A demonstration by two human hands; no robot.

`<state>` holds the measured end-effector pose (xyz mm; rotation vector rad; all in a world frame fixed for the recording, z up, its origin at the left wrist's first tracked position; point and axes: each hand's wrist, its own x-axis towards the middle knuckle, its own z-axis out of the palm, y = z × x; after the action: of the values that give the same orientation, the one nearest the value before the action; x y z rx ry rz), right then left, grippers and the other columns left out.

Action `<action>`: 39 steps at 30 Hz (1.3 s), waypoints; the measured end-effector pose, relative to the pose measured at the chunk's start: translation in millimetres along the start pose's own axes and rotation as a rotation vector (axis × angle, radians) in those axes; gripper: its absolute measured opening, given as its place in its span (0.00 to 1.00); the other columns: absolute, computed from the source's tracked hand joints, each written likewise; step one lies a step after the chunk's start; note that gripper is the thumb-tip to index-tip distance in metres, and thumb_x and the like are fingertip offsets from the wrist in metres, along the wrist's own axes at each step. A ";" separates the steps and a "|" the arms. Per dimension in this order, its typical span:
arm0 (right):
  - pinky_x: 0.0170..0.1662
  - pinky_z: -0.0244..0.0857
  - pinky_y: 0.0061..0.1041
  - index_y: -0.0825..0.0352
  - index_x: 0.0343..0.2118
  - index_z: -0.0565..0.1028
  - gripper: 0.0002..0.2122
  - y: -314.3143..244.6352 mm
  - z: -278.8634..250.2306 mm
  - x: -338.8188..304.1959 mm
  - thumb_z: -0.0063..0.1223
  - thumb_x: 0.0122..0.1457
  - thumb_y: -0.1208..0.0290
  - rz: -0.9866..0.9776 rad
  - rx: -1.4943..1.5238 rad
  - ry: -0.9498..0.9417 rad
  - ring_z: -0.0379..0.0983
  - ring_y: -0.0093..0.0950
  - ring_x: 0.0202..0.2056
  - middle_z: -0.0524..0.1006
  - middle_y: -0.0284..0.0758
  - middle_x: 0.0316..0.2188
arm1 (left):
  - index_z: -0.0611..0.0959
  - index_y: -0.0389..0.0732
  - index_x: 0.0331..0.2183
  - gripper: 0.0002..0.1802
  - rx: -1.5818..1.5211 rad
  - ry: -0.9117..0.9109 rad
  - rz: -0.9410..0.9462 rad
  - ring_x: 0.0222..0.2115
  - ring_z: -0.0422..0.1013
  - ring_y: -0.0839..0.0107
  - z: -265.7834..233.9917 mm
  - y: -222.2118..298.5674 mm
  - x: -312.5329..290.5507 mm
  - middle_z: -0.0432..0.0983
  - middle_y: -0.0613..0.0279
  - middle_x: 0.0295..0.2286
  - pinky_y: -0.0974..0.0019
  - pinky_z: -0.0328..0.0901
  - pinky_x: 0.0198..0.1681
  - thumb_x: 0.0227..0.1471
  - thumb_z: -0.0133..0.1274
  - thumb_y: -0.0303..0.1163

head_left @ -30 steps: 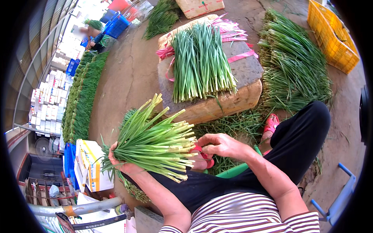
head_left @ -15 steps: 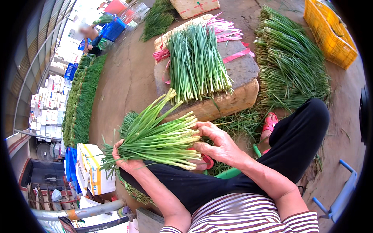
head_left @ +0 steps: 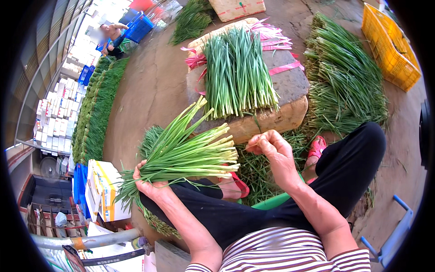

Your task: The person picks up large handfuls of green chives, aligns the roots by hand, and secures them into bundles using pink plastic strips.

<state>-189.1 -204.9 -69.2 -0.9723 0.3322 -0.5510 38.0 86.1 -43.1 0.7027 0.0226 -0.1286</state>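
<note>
Right in front of the tan block, it's the left hand, fingers curled tight around a splayed bunch of green stalks, pale cut ends fanning out! Nearer the block's front edge, the right hand presses thumb and fingertips together, clear of the bunch; whether they pinch anything, I can't tell. Up on the block, more stalks beside pink ribbons; to its right, a leafy green heap!
</note>
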 end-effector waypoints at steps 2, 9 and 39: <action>0.39 0.66 0.20 0.70 0.38 0.74 0.08 -9.8 3.0 -7.9 0.47 0.67 0.70 0.056 -0.048 -0.117 0.70 0.17 0.34 0.76 0.31 0.30 | 0.82 0.40 0.29 0.07 -0.038 0.041 0.024 0.37 0.77 0.59 -0.5 2.5 -0.7 0.82 0.55 0.33 0.47 0.71 0.47 0.51 0.51 0.32; 0.29 0.69 0.18 0.71 0.36 0.73 0.08 -15.6 27.9 -23.2 0.52 0.65 0.69 0.434 0.021 -0.339 0.73 0.16 0.28 0.77 0.31 0.25 | 0.81 0.41 0.29 0.06 -0.048 0.109 0.061 0.36 0.77 0.59 5.0 -8.4 0.0 0.82 0.56 0.32 0.48 0.71 0.46 0.50 0.53 0.32; 0.42 0.68 0.29 0.68 0.40 0.76 0.14 -4.6 -3.8 39.9 0.51 0.60 0.62 0.020 -0.363 -0.064 0.77 0.27 0.37 0.81 0.36 0.32 | 0.78 0.40 0.34 0.05 -0.089 -0.117 -0.003 0.33 0.71 0.71 26.1 -27.1 -7.7 0.75 0.68 0.29 0.54 0.68 0.53 0.58 0.50 0.30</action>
<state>-159.8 -232.5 -68.3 -1.3325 0.3922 -0.4480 26.3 49.6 -40.2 0.6058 -0.0821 -0.1706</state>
